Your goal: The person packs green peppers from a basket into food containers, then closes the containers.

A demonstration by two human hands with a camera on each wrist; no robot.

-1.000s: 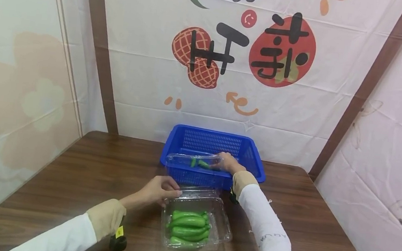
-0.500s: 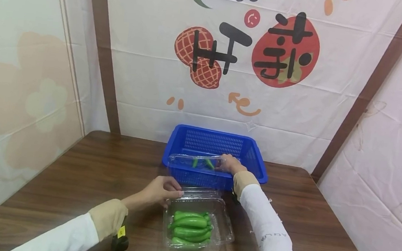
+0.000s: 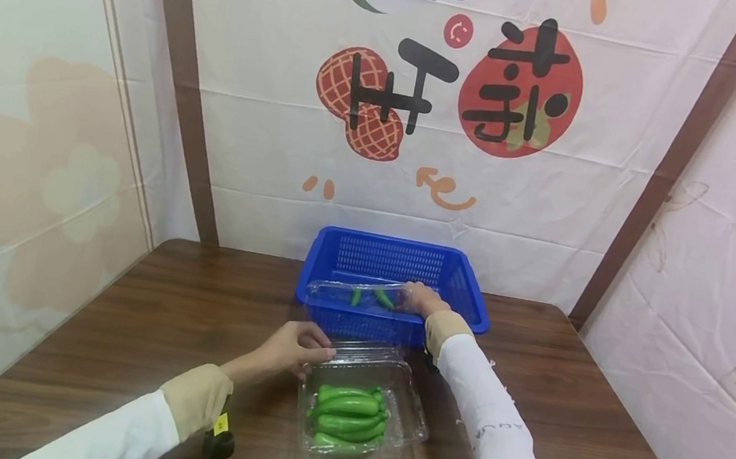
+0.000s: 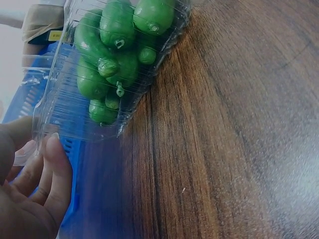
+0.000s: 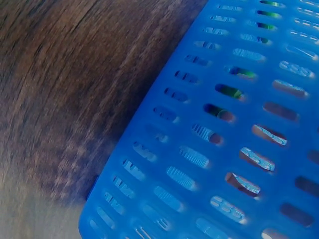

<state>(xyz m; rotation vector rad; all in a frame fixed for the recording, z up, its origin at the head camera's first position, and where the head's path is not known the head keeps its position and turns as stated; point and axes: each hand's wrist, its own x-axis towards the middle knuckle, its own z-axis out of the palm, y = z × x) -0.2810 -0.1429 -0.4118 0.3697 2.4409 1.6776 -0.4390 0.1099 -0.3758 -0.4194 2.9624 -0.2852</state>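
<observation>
My left hand (image 3: 295,349) pinches the rim of a clear plastic clamshell box (image 3: 412,414) between thumb and fingers, as the left wrist view also shows. Several long green peppers (image 3: 349,407) lie side by side in its tray. The raised clear lid stands in front of a blue basket (image 3: 462,292). My right hand (image 3: 423,299) reaches down into that basket, fingers bent downward at the end of a green pepper (image 3: 384,298); I cannot tell if they grip it. Left of it lies another green pepper (image 3: 355,297). Through the basket slots, the right wrist view shows bits of green and fingertip.
The brown wooden table (image 3: 199,301) carries the box in front and the basket behind it. Printed cloth walls (image 3: 274,100) close in the back and both sides. The basket's rim and the upright lid stand around my right hand.
Early on, the pepper by my right fingers turned to a steeper slant inside the basket. My left hand and the box have stayed in place; the view shifts slightly.
</observation>
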